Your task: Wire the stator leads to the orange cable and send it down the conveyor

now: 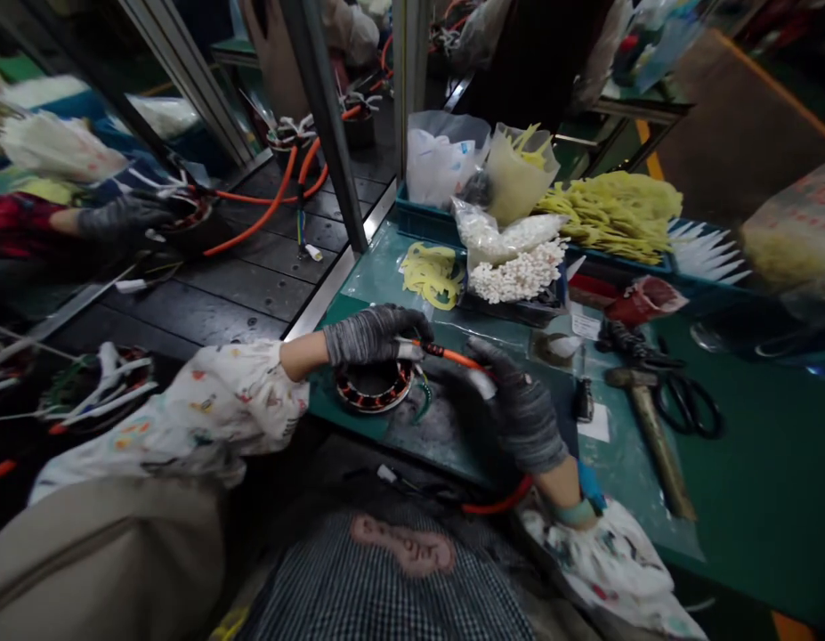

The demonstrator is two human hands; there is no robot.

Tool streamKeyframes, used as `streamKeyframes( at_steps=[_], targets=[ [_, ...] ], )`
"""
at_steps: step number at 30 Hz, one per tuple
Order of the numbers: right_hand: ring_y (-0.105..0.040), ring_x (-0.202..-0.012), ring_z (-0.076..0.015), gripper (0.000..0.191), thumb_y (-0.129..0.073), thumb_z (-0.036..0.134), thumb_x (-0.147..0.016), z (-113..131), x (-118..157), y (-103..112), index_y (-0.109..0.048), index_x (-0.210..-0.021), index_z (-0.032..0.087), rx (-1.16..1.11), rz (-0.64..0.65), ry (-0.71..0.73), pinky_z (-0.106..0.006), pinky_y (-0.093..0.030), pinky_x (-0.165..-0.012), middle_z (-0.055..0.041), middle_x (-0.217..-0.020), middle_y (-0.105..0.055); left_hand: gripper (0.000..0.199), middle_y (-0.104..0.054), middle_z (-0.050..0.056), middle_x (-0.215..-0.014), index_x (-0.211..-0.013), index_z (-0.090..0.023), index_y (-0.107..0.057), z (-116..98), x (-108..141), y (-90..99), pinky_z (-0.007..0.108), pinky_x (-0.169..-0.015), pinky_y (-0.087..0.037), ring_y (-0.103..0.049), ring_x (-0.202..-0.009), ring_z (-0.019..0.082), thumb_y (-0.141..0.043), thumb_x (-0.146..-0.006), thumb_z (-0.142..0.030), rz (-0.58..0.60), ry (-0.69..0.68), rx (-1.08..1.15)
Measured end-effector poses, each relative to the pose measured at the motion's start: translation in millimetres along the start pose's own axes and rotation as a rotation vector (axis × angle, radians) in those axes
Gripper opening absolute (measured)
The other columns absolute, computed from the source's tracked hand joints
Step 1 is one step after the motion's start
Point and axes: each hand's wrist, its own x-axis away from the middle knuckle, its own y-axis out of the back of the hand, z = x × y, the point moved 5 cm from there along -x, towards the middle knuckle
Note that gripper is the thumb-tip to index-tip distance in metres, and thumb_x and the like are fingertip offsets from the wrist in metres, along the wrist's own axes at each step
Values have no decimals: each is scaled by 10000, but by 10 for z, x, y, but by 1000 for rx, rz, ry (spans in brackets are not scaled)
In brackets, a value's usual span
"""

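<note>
My left hand, in a grey knit glove, pinches the near end of an orange cable just above a round motor stator with copper windings on the green bench. My right hand, also gloved, grips the same orange cable further along, by a white sleeve. The cable loops down under my right wrist toward the bench's front edge.
A hammer and black scissors lie right of my hands. Blue trays behind hold yellow sleeves, white pieces and plastic bags. To the left, a co-worker's gloved hand rests on another stator on the dark conveyor.
</note>
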Motion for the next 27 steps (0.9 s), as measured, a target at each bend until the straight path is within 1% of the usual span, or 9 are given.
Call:
streamKeyframes(
  at_steps=[4,7,9,12,15,18,21,24,27],
  targets=[
    [-821,-1114,-317,515,-631,288,-1171,135,-50,-6,-595,-1684,306,86,-138,195,-479,-720,-948,-127,-1303,-846,302,-851,37,-1085,-1237,-211,-768,80,22,-2,311,-913,-584,-785,-982,222,-747,-1060,-455,-89,158,120],
    [-737,-1314,-350,683,-691,487,-1151,370,112,-68,-474,-1772,303,1,-44,372,-546,-684,-1077,-152,-1441,-751,274,-852,33,-1044,-1220,-213,-786,51,13,-18,301,-869,-580,-783,-948,221,-761,-1051,-426,-78,243,85],
    [-701,-1351,-362,714,-757,593,-1096,532,258,-170,-552,-1716,305,-9,34,449,-561,-652,-1125,-149,-1469,-709,257,-856,37,-1047,-1220,-213,-790,20,-1,-23,294,-844,-577,-790,-943,220,-762,-1049,-402,-65,269,71],
    [-706,-1265,-320,493,-867,357,-1031,694,406,-343,-740,-1507,355,84,-3,421,-513,-625,-1116,-104,-1363,-726,232,-855,36,-1027,-1202,-215,-801,8,-1,-18,295,-825,-572,-792,-916,216,-754,-1064,-395,-94,273,8],
    [-727,-1142,-296,354,-774,140,-1004,770,416,-370,-827,-1285,349,34,-64,301,-489,-633,-1042,-80,-1212,-762,247,-862,50,-1063,-1220,-214,-804,12,48,-4,327,-892,-601,-807,-971,231,-784,-1064,-404,-179,187,-82],
    [-782,-1027,-263,178,-699,191,-1050,790,305,-200,-801,-1154,292,-207,54,170,-427,-682,-927,-81,-1166,-797,325,-867,102,-1210,-1286,-208,-798,-88,199,37,445,-1109,-601,-810,-1182,289,-802,-1071,-453,-351,-12,-228],
    [-834,-938,-223,72,-734,240,-1075,734,155,74,-772,-1104,293,-348,137,29,-349,-711,-858,-40,-1071,-843,353,-842,139,-1353,-1368,-207,-780,-303,444,30,506,-1224,-543,-756,-1357,315,-652,-1158,-461,-533,-182,-330],
    [-869,-931,-235,67,-787,250,-1060,675,45,273,-799,-1102,301,-277,112,46,-338,-728,-829,-32,-1046,-887,474,-853,134,-1321,-1405,-210,-762,-531,611,-130,501,-1162,-564,-785,-1277,306,-575,-1184,-585,-532,-284,-349],
    [-885,-925,-262,84,-818,269,-1042,656,-15,286,-837,-1115,305,-175,100,125,-364,-742,-819,-48,-1063,-909,611,-871,128,-1286,-1295,-198,-784,-683,651,-352,543,-1169,-557,-813,-1202,322,-589,-1138,-757,-541,-347,-394]
  ],
)
